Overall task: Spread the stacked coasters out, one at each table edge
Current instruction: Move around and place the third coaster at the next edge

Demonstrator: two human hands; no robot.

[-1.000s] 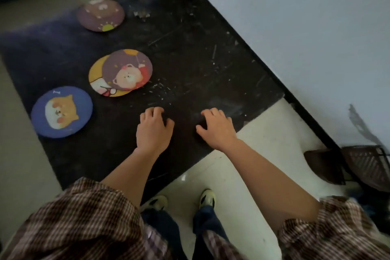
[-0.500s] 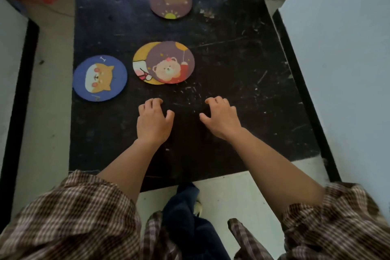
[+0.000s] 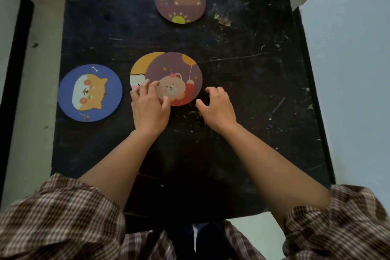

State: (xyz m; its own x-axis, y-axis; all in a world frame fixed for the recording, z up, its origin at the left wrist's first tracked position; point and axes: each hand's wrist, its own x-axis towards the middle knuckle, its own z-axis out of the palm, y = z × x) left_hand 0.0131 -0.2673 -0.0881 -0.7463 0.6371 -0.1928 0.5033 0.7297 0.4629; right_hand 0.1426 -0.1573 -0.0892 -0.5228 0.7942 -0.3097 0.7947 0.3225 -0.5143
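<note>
On the black square table (image 3: 242, 91), a purple bear coaster (image 3: 179, 78) lies in the middle, partly covering a yellow coaster (image 3: 140, 65) beneath it. A blue dog coaster (image 3: 89, 93) sits at the left edge. A brown-purple sun coaster (image 3: 180, 1) sits at the far edge. My left hand (image 3: 148, 107) is on the purple bear coaster's lower-left rim, with its fingers on top and its thumb at the edge. My right hand (image 3: 217, 107) rests on the table just right of that coaster, fingers curled and apart, holding nothing.
A white panel (image 3: 348, 69) stands close along the table's right side. A black strip (image 3: 19, 59) runs along the pale floor on the left. Pale scraps of debris (image 3: 221, 19) lie near the far coaster. My plaid sleeves fill the bottom of the view.
Both hands slid forward from the near middle of the table. My left hand now lies on the overlapping coasters and my right hand is beside them. The camera swung square to the table.
</note>
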